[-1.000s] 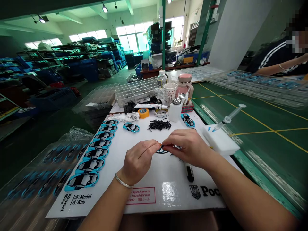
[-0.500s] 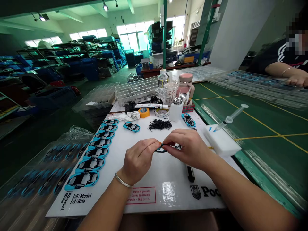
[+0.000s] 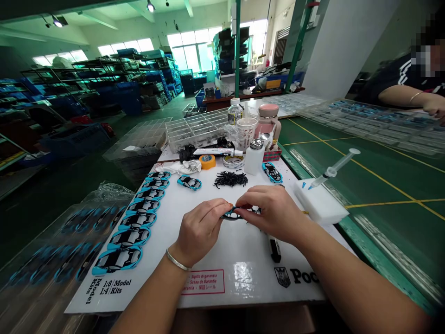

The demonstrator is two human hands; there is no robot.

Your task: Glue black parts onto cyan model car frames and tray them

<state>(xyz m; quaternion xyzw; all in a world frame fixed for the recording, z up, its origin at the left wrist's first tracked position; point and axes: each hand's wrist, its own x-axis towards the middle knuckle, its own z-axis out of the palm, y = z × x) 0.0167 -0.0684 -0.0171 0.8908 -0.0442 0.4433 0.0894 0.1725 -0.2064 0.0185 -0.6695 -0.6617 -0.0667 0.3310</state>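
Between my two hands is a blue and black model car body (image 3: 232,214), mostly covered by the fingers. My left hand (image 3: 202,229) grips its left end with thumb and fingertips. My right hand (image 3: 273,213) is closed at its right side, fingertips pinched on the near upper edge. Just beyond the hands lies a pile of small black parts (image 3: 231,178). One similar car body (image 3: 189,182) rests behind my left hand, and another car body (image 3: 272,172) lies to the far right. Under my right wrist sits a black and white tool (image 3: 274,249), partly hidden.
A row of blue car bodies (image 3: 135,235) lines the board's left side. A syringe (image 3: 335,169) stands in a white foam block (image 3: 321,204) at right. Behind are a white bottle (image 3: 254,157), orange tape (image 3: 207,161) and a clear divided tray (image 3: 200,130). A co-worker's hand (image 3: 434,105) is at far right.
My fingertips have parted slightly, so more of the car body's blue edge shows between them. Both hands stay in nearly the same place. The co-worker's hand has risen a little.
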